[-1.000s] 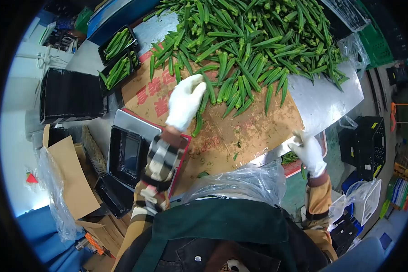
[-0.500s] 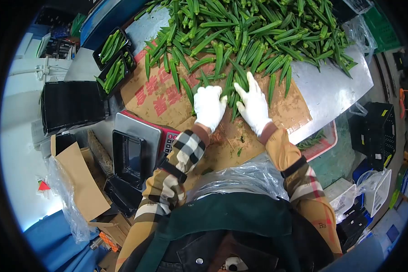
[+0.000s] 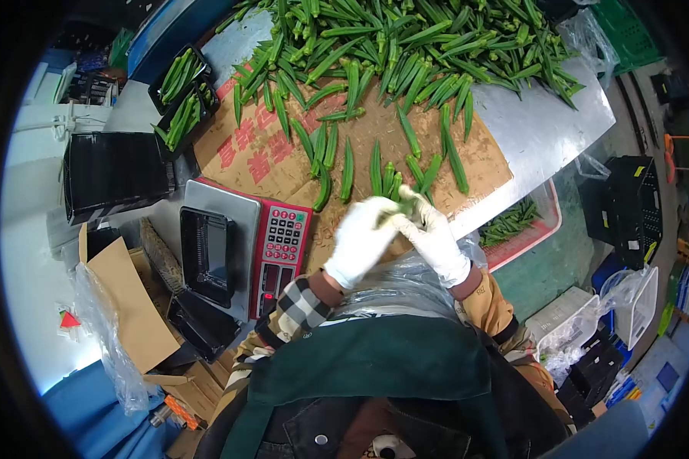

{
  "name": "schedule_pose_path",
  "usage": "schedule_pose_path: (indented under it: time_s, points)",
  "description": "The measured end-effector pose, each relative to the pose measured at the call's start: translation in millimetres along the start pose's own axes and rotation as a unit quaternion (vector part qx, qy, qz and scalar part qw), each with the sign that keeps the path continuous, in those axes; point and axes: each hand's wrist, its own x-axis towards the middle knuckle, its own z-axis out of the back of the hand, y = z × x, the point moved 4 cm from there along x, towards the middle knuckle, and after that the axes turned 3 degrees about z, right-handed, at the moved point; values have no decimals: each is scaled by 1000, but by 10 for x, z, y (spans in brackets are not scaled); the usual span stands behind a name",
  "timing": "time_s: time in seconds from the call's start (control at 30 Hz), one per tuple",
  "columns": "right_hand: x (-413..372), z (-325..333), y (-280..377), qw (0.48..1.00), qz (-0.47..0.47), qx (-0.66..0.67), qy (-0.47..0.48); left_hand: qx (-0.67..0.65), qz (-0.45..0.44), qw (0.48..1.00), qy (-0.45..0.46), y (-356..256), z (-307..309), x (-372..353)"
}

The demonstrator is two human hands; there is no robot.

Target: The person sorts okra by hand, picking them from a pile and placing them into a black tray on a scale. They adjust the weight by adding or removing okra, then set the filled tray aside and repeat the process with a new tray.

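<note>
My left hand (image 3: 362, 236) and my right hand (image 3: 436, 236), both in white gloves, meet close to my body over the near part of the cardboard sheet (image 3: 482, 164). Green okra (image 3: 396, 187) shows at their fingertips; both hands are closed on it, though motion blurs the left one and hides how many pods there are. Just beyond my fingers, several loose okra pods (image 3: 347, 170) lie spread on the cardboard. A large heap of okra (image 3: 436, 46) covers the far side of the metal table (image 3: 543, 122).
Left of my hands stands a red scale (image 3: 282, 229) with a black tray (image 3: 207, 256) on its plate. Filled okra trays (image 3: 184, 118) and a stack of black trays (image 3: 119, 176) are farther left. A red-rimmed basket (image 3: 547, 229) holds okra below the table's right edge.
Both hands have drawn back from the pile toward my body and come together, with okra between them. Several pods now lie separated on the cardboard where the hands were.
</note>
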Motion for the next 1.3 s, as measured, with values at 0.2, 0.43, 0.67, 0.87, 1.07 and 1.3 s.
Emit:
schedule_pose_path:
  time_s: [0.2, 0.43, 0.67, 0.87, 1.07, 1.3]
  points:
    - [-400, 1027, 22, 983, -135, -121, 15, 10, 56, 998, 8, -121, 266, 73]
    - [-633, 1909, -451, 894, -29, -429, -126, 382, 66, 911, -144, 616, 629, 247]
    - [-300, 989, -242, 964, -50, -250, -69, -431, 199, 879, -42, 794, 672, 318]
    - [-295, 846, -265, 954, -38, -294, -40, -701, 168, 688, 86, 490, 701, 195]
    - [-280, 870, -222, 955, -59, -288, -46, -700, 179, 685, 96, 491, 628, 179]
    - [19, 1066, -345, 964, -24, -239, -118, -498, 286, 804, -155, 793, 1173, 393]
